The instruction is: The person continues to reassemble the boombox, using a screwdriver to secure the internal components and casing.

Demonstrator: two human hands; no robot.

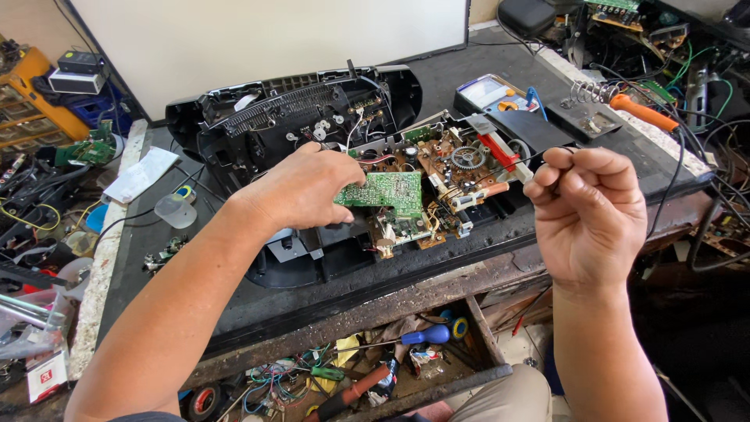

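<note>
My left hand point(308, 190) grips the left edge of a green circuit board point(385, 191) and holds it tilted over the opened black housing point(269, 125) of a portable stereo. Brown circuit boards and a cassette mechanism with a grey gear point(467, 159) lie just right of the green board. My right hand point(586, 211) is raised to the right of the device, its fingers pinched on a thin wire point(512, 166) that runs left toward the mechanism.
A soldering iron with an orange handle point(642, 112) rests on its coil stand at the back right. An open drawer point(375, 367) below the bench edge holds screwdrivers, tape and wires. Cluttered parts and cables lie at both sides.
</note>
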